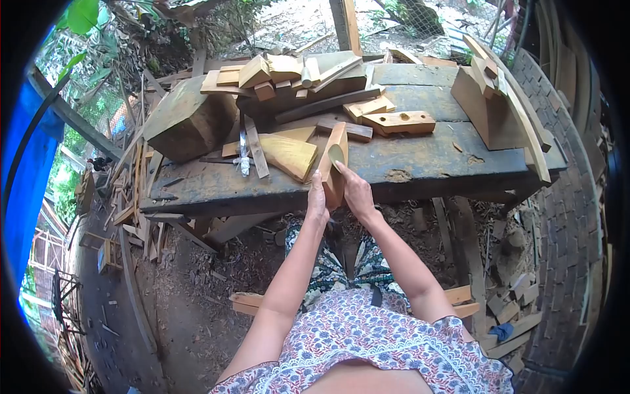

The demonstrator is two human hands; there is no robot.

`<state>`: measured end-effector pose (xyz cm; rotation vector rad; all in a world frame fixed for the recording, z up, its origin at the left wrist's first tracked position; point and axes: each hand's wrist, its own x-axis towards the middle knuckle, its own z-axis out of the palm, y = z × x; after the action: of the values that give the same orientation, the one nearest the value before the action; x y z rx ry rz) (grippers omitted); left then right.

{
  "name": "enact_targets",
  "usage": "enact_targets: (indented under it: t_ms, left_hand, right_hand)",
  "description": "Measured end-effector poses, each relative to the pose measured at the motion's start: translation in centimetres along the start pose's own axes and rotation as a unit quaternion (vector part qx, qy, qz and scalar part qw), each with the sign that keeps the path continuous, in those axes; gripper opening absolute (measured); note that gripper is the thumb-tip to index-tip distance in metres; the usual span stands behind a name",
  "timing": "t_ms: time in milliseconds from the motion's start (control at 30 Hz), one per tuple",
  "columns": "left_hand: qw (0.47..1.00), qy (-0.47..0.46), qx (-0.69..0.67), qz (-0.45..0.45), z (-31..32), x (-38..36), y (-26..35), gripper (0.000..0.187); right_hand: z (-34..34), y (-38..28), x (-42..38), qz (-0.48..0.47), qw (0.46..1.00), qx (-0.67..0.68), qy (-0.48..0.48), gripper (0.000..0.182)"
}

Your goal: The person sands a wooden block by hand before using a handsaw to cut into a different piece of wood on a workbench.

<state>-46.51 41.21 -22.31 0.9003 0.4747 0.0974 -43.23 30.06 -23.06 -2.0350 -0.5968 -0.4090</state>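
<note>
At the near edge of the worktop (430, 161), roughly mid-frame, the person's two bare hands were on a long reddish-brown wooden block (334, 191). It was held tilted, far end over the boards, near end toward the body. L hand (317, 198) had its fingers closed on the block's left side, thumb up along the edge. R hand (358, 195) lay on the other side, index finger stretched to a pale greenish patch (336, 155) on the upper part, the other fingers curled (whether they pinched anything, e.g. a scrap of abrasive, couldn't tell).

Step in hand, as I judged it: handwork or a touch-check on that face, L steadying, R working. Couldn't tell if the patch was a separate pad or part of the wood. Next move, IMO, called for a firm L grip, light even pressure from R & the block kept from twisting, b/c it seemed to be supported mostly by hand.

Just left of the block lay a yellow wood piece (286, 155); farther left, a blade-like tool w/ a white-wrapped handle (245, 164). Beyond, to the right, sat a piece w/ dark holes (400, 123).
</note>
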Motion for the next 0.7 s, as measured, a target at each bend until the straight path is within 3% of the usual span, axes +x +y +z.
enact_targets:
  t_ms: [267,367,500,567,700]
  left_hand:
    - [0.996,0.002,0.081,0.028,-1.8,1.6,-1.8,0.068]
    - [0.996,0.032,0.081,-0.02,0.1,-0.4,0.0,0.072]
    - [0.995,0.035,-0.009,-0.091,-0.5,-0.8,1.8,0.071]
    - [0.969,-0.04,-0.163,-0.179,-1.1,-1.4,2.6,0.068]
    - [0.944,-0.047,-0.254,-0.206,-1.8,-1.9,1.5,0.065]
  right_hand:
    - [2.4,5.8,8.6,0.046,0.998,-0.036,-0.027,0.046]
    - [2.7,6.1,11.3,0.071,0.996,-0.041,-0.043,0.044]
    - [2.6,4.9,10.3,0.084,0.994,-0.03,-0.062,0.045]
    - [0.1,1.9,7.2,0.045,0.996,-0.013,-0.08,0.044]
    - [-4.7,-2.3,-1.0,0.003,0.991,-0.053,-0.126,0.044]
